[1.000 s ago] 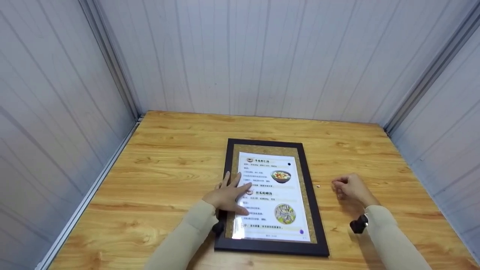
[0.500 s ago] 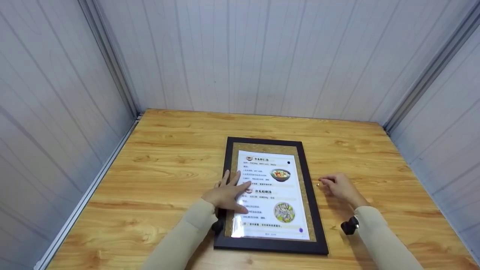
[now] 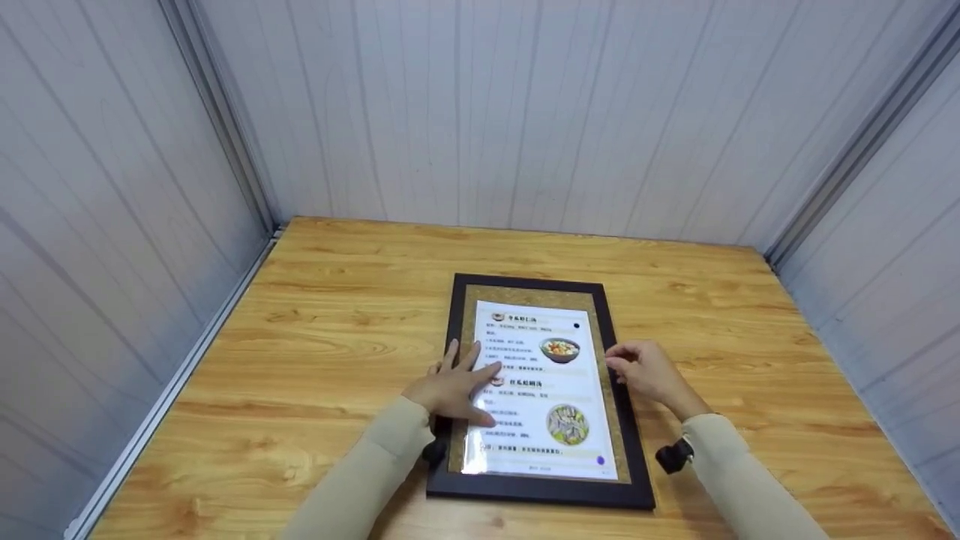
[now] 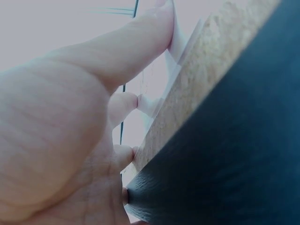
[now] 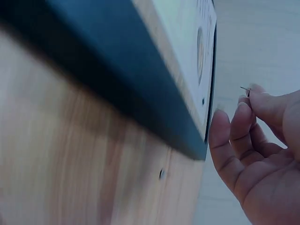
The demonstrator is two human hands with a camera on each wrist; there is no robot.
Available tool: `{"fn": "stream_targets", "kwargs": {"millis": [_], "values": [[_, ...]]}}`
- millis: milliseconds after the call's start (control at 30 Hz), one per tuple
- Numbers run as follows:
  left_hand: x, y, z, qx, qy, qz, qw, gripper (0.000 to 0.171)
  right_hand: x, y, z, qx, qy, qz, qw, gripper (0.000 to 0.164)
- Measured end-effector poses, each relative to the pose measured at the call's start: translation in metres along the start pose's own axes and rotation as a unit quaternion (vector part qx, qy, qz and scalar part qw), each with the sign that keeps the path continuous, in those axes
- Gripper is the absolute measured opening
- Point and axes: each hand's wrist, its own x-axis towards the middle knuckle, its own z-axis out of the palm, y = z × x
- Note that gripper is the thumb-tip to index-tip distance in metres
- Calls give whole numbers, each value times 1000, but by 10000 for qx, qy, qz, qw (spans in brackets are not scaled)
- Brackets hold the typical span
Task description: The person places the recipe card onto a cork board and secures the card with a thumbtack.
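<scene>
A laminated sheet [image 3: 525,420] with soup pictures and printed text lies on a cork board [image 3: 529,295] in a black frame [image 3: 540,492]. My left hand [image 3: 450,391] rests on its left side, fingers straight and spread, thumb and fingertips touching the plastic. My right hand [image 3: 646,371], over the frame's right edge, pinches a thumbtack [image 5: 244,88] between thumb and forefinger. The tack's thin point shows in the right wrist view; its head is hidden by the fingers. A dark tack [image 3: 577,325] sits at the sheet's upper right, a purple tack [image 3: 601,460] at its lower right.
Another small tack-like piece [image 5: 161,173] lies on the wooden table [image 3: 345,330] beside the frame, hidden by my right hand in the head view. Pale panel walls [image 3: 480,112] enclose the table at the back and both sides.
My right hand has moved left from the bare table, past the small loose piece, to the frame's right edge. The left hand stays in place on the sheet.
</scene>
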Motion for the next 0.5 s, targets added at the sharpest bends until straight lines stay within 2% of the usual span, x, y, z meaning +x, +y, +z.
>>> {"fn": "stream_targets", "kwargs": {"millis": [233, 400, 500], "values": [[0, -1, 0, -39, -14, 19, 10000, 97, -3, -29, 31, 7, -310, -744, 9967, 8], [1, 0, 0, -3, -10, 6, 10000, 97, -12, -50, 51, -83, -561, -1303, 9899, 9], [1, -1, 0, 83, 15, -40, 10000, 97, -15, -61, 61, -153, -683, -1433, 9872, 9]]}}
